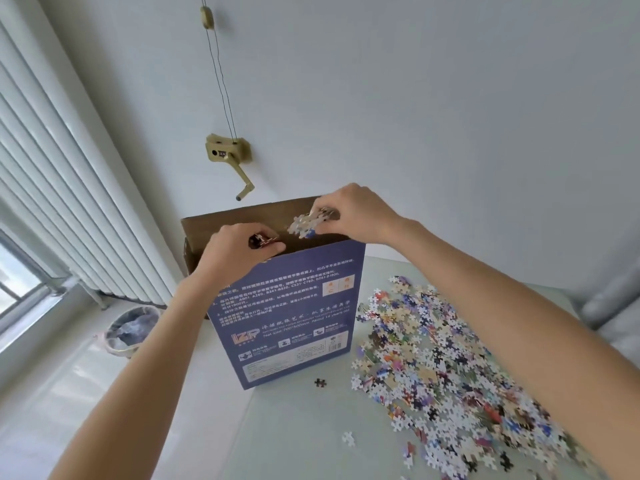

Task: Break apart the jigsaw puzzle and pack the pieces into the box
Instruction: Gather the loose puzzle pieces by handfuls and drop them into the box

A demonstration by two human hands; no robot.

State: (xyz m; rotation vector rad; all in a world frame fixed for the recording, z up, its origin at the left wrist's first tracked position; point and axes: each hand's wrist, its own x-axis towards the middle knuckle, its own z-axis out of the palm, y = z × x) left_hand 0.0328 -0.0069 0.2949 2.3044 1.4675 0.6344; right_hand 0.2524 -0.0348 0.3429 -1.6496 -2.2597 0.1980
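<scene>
**Both hands at the box mouth, each holding pieces**

Blue printed cardboard puzzle box (287, 317) stands upright on the pale green table (294, 434), mouth open at the top, brown inner wall showing. Its bottom near edge sits close to the table's left edge; beyond that edge is white tiled floor (52, 393).

Left hand (235, 252) is at the near rim of the box opening, fingers curled round a small dark clump of puzzle pieces (260, 241). Right hand (349, 211) is above the opening near the far rim, fingertips pinching a pale cluster of interlocked pieces (304, 223) that hangs over the mouth. The two hands are apart, with an open stretch of box mouth between them.

Loose multicoloured jigsaw pieces in a wide heap (443, 368) cover the table to the right of the box, running toward the near right corner and partly under the right forearm. The heap's left fringe is near the box's right edge but not touching it. One dark single piece (320, 382) lies just beside the box's near right corner; one white single piece (348, 438) lies further forward, apart from the heap. Bare table in front of the box.

Off-table: round bin with a plastic liner (130, 329) on the floor left of the box, white ribbed radiator (52, 168) along the left, brass wall-mounted crank winder (228, 154) with cords behind the box on the white wall.
</scene>
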